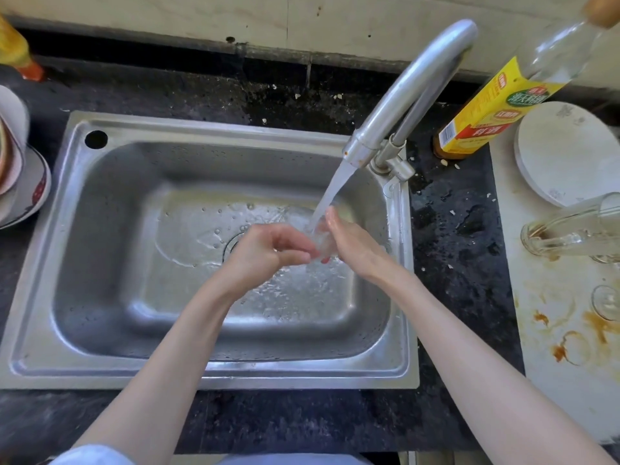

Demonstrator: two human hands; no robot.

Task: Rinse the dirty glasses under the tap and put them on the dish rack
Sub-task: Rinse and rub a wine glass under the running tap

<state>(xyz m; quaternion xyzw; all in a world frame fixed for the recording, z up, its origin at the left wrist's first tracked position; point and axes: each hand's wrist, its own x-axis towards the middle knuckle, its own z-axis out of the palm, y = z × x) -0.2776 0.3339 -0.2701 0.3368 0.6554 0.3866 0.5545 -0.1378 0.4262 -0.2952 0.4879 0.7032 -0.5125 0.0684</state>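
Water runs from the steel tap into the sink. Under the stream I hold a small clear glass between both hands. My right hand wraps round it from the right, and its fingertips show through the glass. My left hand has curled fingers that pinch the glass from the left. The hands and the water hide most of the glass. Two more clear glasses stand on the stained white board at the right: a tall glass with brown residue, and another glass at the frame's edge.
A yellow-labelled bottle stands behind the sink's right corner, with a white plate beside it. Stacked bowls and plates sit at the left edge. The dark countertop between sink and board is wet and crumb-strewn.
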